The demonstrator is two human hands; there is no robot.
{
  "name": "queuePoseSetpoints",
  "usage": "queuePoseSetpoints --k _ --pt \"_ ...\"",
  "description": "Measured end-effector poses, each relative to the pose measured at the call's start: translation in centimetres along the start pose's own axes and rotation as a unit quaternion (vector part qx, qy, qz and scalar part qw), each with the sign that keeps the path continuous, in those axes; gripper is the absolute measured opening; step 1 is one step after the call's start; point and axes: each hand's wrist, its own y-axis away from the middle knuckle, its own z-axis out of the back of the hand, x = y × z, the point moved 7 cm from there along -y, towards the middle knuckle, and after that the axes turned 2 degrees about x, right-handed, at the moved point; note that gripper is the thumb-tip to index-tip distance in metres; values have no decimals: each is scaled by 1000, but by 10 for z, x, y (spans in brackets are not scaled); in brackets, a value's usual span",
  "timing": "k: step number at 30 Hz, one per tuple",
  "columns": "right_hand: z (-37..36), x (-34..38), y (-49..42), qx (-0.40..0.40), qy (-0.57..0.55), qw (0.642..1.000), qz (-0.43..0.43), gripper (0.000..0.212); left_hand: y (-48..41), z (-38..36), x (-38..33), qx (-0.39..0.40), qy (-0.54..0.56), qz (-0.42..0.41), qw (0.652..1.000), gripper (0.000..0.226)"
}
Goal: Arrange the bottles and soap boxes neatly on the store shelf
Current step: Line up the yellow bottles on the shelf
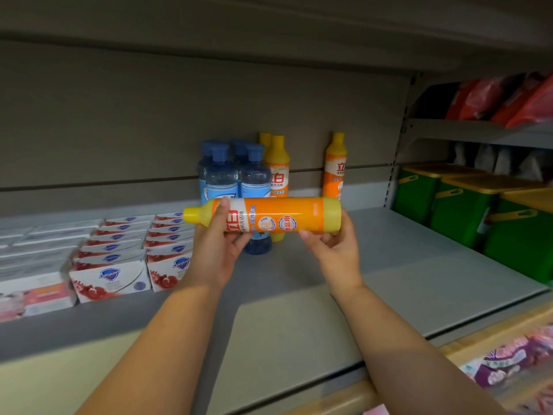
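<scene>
An orange bottle [269, 215] is lying horizontal, its yellow cap [191, 215] pointing to nine o'clock. Soap boxes [110, 275] are sitting in rows at its eight o'clock.

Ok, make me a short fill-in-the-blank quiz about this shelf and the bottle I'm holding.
1. The orange bottle is held sideways, its yellow cap pointing ____.
2. The left hand grips it near the cap; the right hand holds its ____.
3. The blue bottles stand to the ____ of the soap boxes.
4. The bins on the far right are ____ with yellow lids.
Missing words: left; base; right; green.
</scene>
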Motion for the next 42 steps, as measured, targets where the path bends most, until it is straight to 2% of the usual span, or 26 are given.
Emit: queuePoseSetpoints --k 4,7,10,12,14,17,20,22,24,26,28,30,33,35,37,39,41,42 --pt "-9 24 9 25 56 991 123 67 -5 7 16 -41 -8 72 997 47" --pt "-18 42 21 47 147 962 226 69 -6 11 23 -65 -30 100 992 47" --pt "-19 42 23 49 189 951 240 67 -5 14 22 -87 -39 86 992 54" --pt "-16 35 18 31 171 966 194 69 -5 15 15 -87 -57 48 993 53" --pt "-13 25 11 24 112 986 122 61 -4 12 3 -69 -69 -7 995 45" --pt "-6 2 0 0 -25 999 -41 42 6 -4 -22 1 -92 -111 990 39" --pt "-14 -28 6 47 -154 952 -259 46 19 -26 -42 61 -111 -193 973 59" --pt "-24 -41 18 97 -162 913 -361 54 27 -36 -52 77 -132 -221 963 74" --pt "-31 -49 26 115 -186 882 -418 62 33 -45 -56 101 -162 -228 955 75" --pt "-33 -52 27 97 -244 860 -438 67 41 -51 -56 124 -206 -234 942 76" --pt "-30 -54 20 58 -281 860 -421 59 48 -60 -49 150 -259 -233 925 83" --pt "-25 -57 13 30 -264 888 -376 44 53 -70 -35 180 -333 -228 897 86" --pt "-29 -61 14 82 -161 923 -339 39 63 -83 -18 212 -415 -226 855 72" --pt "-35 -60 18 130 -122 926 -333 40 64 -84 -10 232 -425 -210 849 67" --pt "-41 -61 23 168 -118 912 -355 47 63 -82 -13 219 -405 -202 864 62" --pt "-47 -60 26 207 -88 910 -347 50 56 -75 -22 162 -348 -203 901 57" --pt "-46 -57 27 242 24 933 -264 60 50 -65 -33 101 -290 -212 928 52" --pt "-46 -53 25 252 104 944 -187 63 47 -60 -38 78 -273 -217 934 50"
